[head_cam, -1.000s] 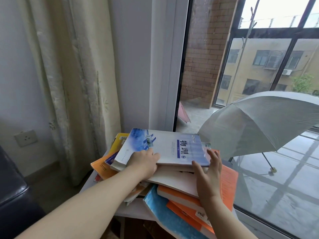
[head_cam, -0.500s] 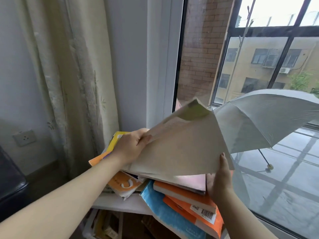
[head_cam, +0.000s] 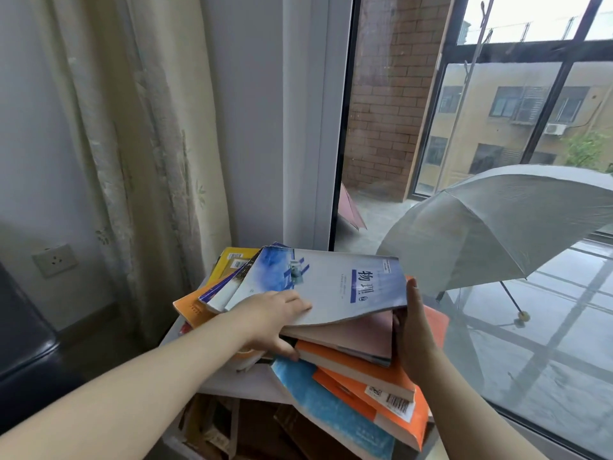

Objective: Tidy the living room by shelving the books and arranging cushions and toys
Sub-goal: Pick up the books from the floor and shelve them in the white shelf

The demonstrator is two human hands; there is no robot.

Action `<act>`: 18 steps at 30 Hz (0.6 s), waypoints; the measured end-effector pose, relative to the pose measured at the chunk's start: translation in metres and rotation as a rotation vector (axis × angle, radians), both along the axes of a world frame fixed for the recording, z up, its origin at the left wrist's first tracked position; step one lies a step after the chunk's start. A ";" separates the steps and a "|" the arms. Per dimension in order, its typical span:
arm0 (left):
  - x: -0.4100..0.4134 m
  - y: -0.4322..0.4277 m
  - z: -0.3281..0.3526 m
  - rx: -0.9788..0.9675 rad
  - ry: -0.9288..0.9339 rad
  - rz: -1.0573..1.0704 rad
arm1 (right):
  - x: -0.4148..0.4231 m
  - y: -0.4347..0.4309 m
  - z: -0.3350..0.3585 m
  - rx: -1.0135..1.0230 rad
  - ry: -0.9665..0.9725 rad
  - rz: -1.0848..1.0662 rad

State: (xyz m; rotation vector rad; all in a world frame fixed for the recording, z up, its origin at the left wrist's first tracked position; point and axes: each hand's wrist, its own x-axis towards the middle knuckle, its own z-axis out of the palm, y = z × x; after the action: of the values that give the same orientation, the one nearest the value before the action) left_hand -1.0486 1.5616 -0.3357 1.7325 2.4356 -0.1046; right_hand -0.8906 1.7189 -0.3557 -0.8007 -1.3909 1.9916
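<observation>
Status: early, I'd judge. The book pile [head_cam: 348, 376] sat loose and fanned out on the white tabletop [head_cam: 232, 383] by the window [head_cam: 381, 127]. Nothing was squared up and no shelved books were in view.

Left hand [head_cam: 275, 323] pinched the near-left edge of the top physics textbook [head_cam: 331, 283], fingers on the cover, thumb curled under the pink book [head_cam: 358, 333] below it. Right hand [head_cam: 414, 330] held the textbook's right edge, thumb up against it. Its fingers were tucked under and hidden, so I couldn't tell how much it had.

The textbook's right side stood slightly clear of the pink book. Orange books [head_cam: 358, 370] and a light-blue book [head_cam: 331, 413] overhung the near edge.

Left to do: the whole pile. Cushions and toys weren't in view.
</observation>
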 end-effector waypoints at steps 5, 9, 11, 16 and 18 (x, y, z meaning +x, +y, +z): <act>-0.005 -0.009 -0.002 0.000 0.233 0.005 | 0.000 0.001 -0.001 0.087 -0.142 0.053; -0.012 -0.023 -0.030 0.436 0.362 -0.175 | 0.001 0.001 -0.001 -0.025 0.000 0.025; -0.015 -0.023 -0.031 0.613 0.384 -0.121 | -0.002 0.001 -0.001 -0.089 0.089 -0.078; -0.014 -0.015 -0.004 0.784 0.339 0.124 | -0.002 0.000 0.000 0.003 -0.004 -0.146; -0.011 -0.017 0.004 0.816 0.246 0.187 | -0.003 -0.001 -0.002 0.124 -0.098 -0.104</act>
State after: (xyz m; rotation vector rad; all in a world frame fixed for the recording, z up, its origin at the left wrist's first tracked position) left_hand -1.0597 1.5442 -0.3315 1.7964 3.0637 0.8595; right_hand -0.8933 1.7180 -0.3573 -0.9054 -1.4812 1.7900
